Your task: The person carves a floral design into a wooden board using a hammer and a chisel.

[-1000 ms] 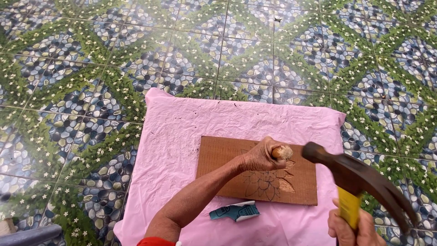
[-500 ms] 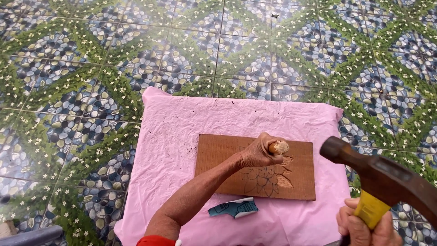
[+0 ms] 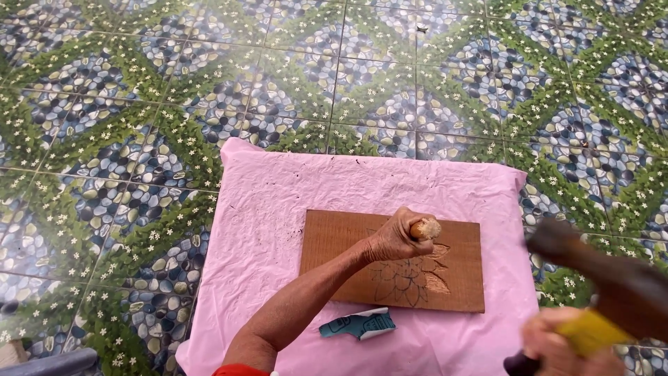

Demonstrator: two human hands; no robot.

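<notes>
Over pink cloth (image 3: 278,209), left hand (image 3: 393,237) clamped on chisel (image 3: 424,228), right hand (image 3: 567,345) gripping raised hammer (image 3: 605,278).

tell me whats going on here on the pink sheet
A person is carving a flower into a wooden board lying on a pink sheet spread over a patterned tile floor. The left hand grips a wooden-handled chisel upright on the flower outline. The right hand holds a hammer raised to the right, blurred. A small teal packet lies beside the board's near edge.

Pink cloth (image 3: 278,209), brown flower-carved board (image 3: 334,244), green-blue pebble-patterned floor tiles (image 3: 139,104)
</notes>
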